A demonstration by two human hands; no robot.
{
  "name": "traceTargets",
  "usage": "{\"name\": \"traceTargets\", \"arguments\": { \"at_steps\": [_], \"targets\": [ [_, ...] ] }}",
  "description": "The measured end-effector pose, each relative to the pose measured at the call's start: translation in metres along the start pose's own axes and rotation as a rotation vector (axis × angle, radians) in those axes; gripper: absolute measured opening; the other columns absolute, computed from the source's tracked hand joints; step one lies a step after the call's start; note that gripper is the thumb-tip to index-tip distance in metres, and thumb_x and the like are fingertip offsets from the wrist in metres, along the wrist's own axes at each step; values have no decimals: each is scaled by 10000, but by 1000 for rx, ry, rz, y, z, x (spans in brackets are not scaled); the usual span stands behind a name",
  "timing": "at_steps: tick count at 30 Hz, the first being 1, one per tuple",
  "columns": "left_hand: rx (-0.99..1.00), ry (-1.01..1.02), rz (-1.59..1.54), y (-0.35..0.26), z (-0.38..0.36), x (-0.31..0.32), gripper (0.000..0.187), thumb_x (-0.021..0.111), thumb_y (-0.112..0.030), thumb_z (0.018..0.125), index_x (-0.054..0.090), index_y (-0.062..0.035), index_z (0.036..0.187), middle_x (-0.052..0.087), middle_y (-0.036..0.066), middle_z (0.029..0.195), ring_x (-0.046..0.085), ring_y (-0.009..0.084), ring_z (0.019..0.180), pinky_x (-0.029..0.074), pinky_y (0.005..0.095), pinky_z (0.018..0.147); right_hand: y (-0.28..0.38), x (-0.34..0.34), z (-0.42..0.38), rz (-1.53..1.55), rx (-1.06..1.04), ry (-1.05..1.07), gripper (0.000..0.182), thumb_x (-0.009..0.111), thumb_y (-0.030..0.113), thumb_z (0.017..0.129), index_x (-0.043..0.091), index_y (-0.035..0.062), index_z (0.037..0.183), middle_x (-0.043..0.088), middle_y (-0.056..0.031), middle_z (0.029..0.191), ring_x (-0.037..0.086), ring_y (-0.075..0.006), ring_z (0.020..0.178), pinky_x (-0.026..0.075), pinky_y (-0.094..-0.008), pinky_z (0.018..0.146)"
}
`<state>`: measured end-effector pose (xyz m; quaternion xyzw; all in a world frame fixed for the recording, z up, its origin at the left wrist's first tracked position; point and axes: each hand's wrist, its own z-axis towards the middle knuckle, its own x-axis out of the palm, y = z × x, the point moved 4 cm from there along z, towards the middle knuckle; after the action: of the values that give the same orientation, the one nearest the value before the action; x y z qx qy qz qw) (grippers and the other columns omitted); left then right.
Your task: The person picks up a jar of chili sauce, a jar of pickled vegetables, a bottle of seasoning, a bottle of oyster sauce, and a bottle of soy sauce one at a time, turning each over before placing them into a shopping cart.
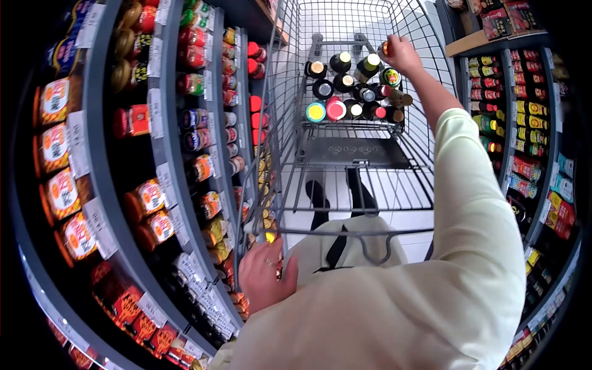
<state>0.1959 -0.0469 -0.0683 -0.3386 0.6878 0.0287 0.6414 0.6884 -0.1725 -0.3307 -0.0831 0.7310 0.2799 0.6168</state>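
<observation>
My right hand [402,55] is stretched into the wire shopping cart [354,150], fingers closed round a small jar [386,49] with dark and orange on it. Just below it, several bottles and jars stand packed together in the cart, among them a green-labelled jar [390,76], a bottle with a pale cap [370,61], a yellow-and-teal lid [316,111] and a red-and-pink lid [335,110]. Near the cart's left rear corner, my left hand [265,274] is held low with its fingers curled. A small dark, shiny thing shows at its fingers, too hidden to name.
Shelves of jars with orange-patterned labels [63,190] rise close on the left, edged with price tags [100,228]. On the right stands another shelf of yellow-labelled jars [531,122] and packets. White floor tiles [394,219] show beneath the cart, by my feet [317,194].
</observation>
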Motion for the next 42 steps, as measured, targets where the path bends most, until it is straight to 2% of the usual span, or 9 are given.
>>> {"name": "traceTargets", "arguments": {
  "at_steps": [5,12,20,25,29,32,36,40,42],
  "targets": [
    [-66,79,56,4,-1,4,430,770,-156,657,666,-74,1066,661,87,964,617,280,986,467,408,867,-20,50,20,-105,-7,31,477,700,115,752,514,135,1191,545,-183,1149,565,-379,1047,513,-448,869],
    [-161,250,63,6,-8,5,459,785,-213,581,686,-82,1009,646,89,1008,602,292,974,476,417,854,-38,89,36,-251,-107,156,369,594,108,856,496,149,1210,514,-183,1188,528,-385,1094,509,-459,879],
    [-170,204,31,1,-12,7,454,773,-226,578,687,-64,993,650,67,993,594,286,975,479,418,833,-35,105,33,-384,-125,259,279,501,110,908,509,152,1184,494,-144,1214,509,-356,1147,537,-429,872],
    [-182,163,-8,-7,-11,8,436,774,-222,589,685,-69,987,656,49,973,609,258,984,487,404,817,-40,113,34,-220,-69,164,477,576,88,837,493,230,1284,506,-206,1193,526,-392,1122,492,-453,909],
    [-120,127,6,-10,-11,9,401,765,-227,606,689,-74,969,659,36,964,618,240,974,496,391,798,-56,105,34,-232,-42,180,776,567,-55,785,321,206,1473,350,-312,1427,416,-436,1292,401,-434,1058],
    [-54,85,9,-10,-13,9,385,756,-229,625,686,-77,972,658,34,959,622,243,955,501,387,782,-54,67,23,-307,-112,179,815,594,-80,747,324,187,1468,357,-315,1419,404,-443,1295,386,-432,1071],
    [45,9,31,-11,-19,12,363,738,-220,658,677,-72,984,653,48,939,620,259,923,505,389,764,-47,7,-13,-322,-261,151,806,570,-124,734,369,203,1443,398,-224,1428,379,-371,1336,389,-418,1079],
    [151,-98,-33,-13,-17,9,341,720,-210,708,668,-57,1008,649,67,920,614,263,892,502,374,753,1,-115,-111,-268,-514,110,586,588,-54,793,479,122,1341,509,-187,1317,439,-370,1276,415,-422,1040],
    [173,-127,-73,-18,-15,6,326,715,-212,734,665,-56,1016,649,60,921,615,245,883,495,363,746,21,-173,-173,-129,-408,149,407,599,-14,823,566,69,1220,579,-192,1198,518,-378,1177,441,-432,1003]
  ]
}}
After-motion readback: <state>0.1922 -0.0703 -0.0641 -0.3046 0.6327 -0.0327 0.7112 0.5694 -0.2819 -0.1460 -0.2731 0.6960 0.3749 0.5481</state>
